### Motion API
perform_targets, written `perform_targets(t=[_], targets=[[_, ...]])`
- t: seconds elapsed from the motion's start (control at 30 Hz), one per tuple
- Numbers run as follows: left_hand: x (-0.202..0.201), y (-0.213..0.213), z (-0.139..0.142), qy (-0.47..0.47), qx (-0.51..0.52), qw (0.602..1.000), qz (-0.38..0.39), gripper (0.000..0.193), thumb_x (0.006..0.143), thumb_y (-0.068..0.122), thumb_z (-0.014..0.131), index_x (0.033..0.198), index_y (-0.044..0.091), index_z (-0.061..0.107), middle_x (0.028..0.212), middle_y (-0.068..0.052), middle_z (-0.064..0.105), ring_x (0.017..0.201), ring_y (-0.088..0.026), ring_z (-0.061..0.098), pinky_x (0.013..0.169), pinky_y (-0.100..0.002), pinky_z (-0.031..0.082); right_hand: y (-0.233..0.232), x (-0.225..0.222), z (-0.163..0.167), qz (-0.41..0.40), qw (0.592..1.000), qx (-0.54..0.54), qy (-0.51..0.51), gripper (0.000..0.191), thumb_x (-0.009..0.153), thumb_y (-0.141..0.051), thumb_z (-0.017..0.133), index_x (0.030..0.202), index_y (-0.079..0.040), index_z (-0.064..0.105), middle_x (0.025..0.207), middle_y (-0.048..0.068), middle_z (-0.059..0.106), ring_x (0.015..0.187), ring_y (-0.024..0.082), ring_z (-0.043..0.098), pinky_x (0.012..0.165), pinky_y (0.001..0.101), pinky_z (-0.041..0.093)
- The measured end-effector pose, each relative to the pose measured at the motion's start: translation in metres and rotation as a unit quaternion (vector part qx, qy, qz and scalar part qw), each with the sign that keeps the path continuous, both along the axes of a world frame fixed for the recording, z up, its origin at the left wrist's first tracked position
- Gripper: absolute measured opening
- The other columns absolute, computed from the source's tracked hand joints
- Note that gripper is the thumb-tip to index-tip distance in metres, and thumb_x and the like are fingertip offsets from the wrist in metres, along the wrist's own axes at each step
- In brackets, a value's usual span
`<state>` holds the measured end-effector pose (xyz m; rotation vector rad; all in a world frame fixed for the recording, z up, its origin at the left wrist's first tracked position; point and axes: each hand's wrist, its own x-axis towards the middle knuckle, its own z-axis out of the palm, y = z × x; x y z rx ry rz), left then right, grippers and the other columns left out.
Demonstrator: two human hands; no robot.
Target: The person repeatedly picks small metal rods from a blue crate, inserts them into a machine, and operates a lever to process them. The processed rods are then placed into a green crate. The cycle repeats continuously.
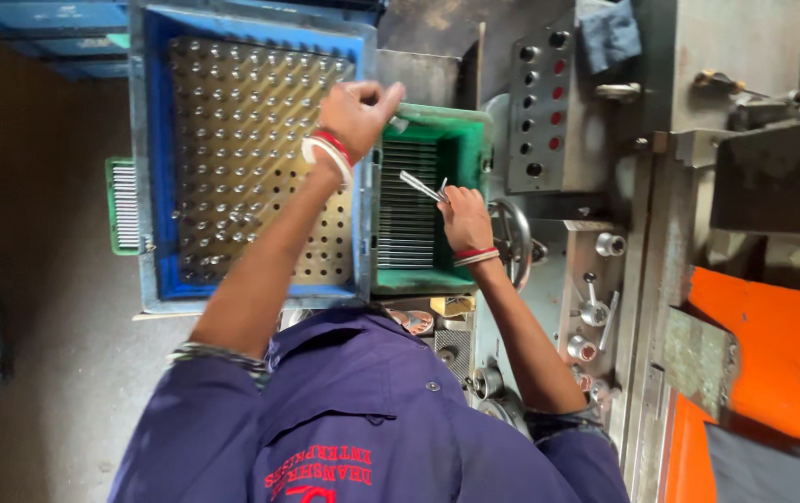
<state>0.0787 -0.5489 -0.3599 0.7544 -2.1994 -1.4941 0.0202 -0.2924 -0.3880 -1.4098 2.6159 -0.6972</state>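
Beside the grey machine's button panel point(540, 102) and handwheel point(515, 240), a green crate point(461, 130) of thin metal rods stands next to a blue tray point(160, 168) bearing a perforated brass-coloured plate point(232, 168) studded with small pins. Over the crate, the right hand point(465, 219) pinches a few slim, shiny silver rods point(421, 187), tilted. The left hand point(358, 110), fingers curled closed, hovers above the tray's edge; whether it holds anything I cannot tell.

The green crate point(461, 140) held silvery metal rods point(405, 219). Beside it, the blue tray point(160, 168) carried a tan perforated board point(242, 149) dotted with rows of holes. Red and white bangles point(327, 154) circled the wrist. The shirt point(372, 419) was purple with red lettering, and the panel point(772, 354) at right was orange.
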Motion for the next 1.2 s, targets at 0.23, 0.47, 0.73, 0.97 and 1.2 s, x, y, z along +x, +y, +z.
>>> perform_targets(t=[0.23,0.47,0.73,0.97,1.2], targets=[[0.091,-0.02,-0.033,-0.461,-0.117,0.867,-0.151,0.039,0.091,0.039,0.072,0.106,0.002,0.073,0.112,-0.024,0.071,0.107,-0.039,0.071,0.092,-0.048,0.057,-0.047,-0.007,-0.071,0.058,0.988,0.136,0.038,0.019,0.091,-0.011,0.054,0.102,-0.008,0.07,0.1,0.015,0.067,0.101,0.035,0.061,0.087,0.0434,0.052],[0.079,-0.012,-0.067,-0.389,-0.22,0.884,-0.134,0.021,0.097,0.014,0.058,0.105,0.007,0.077,0.109,-0.021,0.074,0.105,-0.039,0.072,0.089,-0.05,0.058,-0.048,0.007,-0.065,0.044,0.997,0.055,-0.001,0.019,0.084,-0.007,0.059,0.1,-0.006,0.069,0.099,0.015,0.068,0.099,0.038,0.06,0.086,0.0448,0.052],[0.103,-0.035,0.007,-0.233,-0.26,0.925,-0.152,0.045,0.098,0.051,0.065,0.086,0.01,0.079,0.079,-0.017,0.074,0.072,-0.035,0.07,0.071,-0.05,0.057,-0.055,0.043,0.028,-0.045,0.981,-0.11,-0.152,0.025,0.084,-0.013,0.081,0.107,-0.008,0.074,0.087,0.007,0.068,0.07,0.02,0.055,0.063,0.0296,0.048],[0.105,-0.031,0.036,-0.065,0.177,0.969,-0.158,0.052,0.091,0.058,0.069,0.071,0.01,0.072,0.054,-0.001,0.056,0.05,-0.015,0.053,0.046,-0.033,0.042,-0.051,0.083,0.105,-0.017,0.945,-0.094,-0.313,0.019,0.105,-0.022,0.061,0.102,-0.004,0.066,0.076,0.006,0.059,0.067,0.012,0.048,0.061,0.026,0.04],[0.074,0.017,-0.007,0.067,0.616,0.78,-0.087,0.033,0.1,0.042,0.063,0.088,0.01,0.062,0.079,-0.002,0.064,0.072,-0.017,0.067,0.068,-0.035,0.061,-0.016,0.107,0.14,-0.074,0.993,-0.06,-0.075,0.026,0.106,-0.019,0.06,0.087,-0.002,0.054,0.075,0.013,0.052,0.068,0.031,0.052,0.063,0.0419,0.04]])
